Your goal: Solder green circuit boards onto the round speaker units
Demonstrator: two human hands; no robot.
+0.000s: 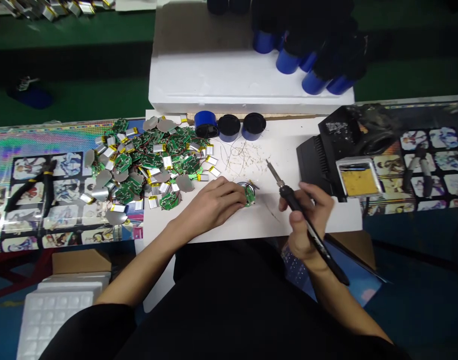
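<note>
My left hand [221, 200] rests on the white work surface with its fingers closed on a small round green circuit board [249, 196], whose left side they cover. A soldering iron [302, 210] is gripped in my right hand [309, 220], its metal tip pointing up and left, raised clear of the board. To the left of my left hand lies a heap of green circuit boards [149, 160] with small silver battery packs and grey discs. Thin wire scraps [244, 152] are scattered beyond the board.
Three blue and black round housings [229, 127] stand behind the wires, below a white foam box [198, 75] bearing more housings. At right is a black soldering stand [315, 165] with a yellow sponge [359, 181]. Pliers lie left [46, 187] and right [420, 167].
</note>
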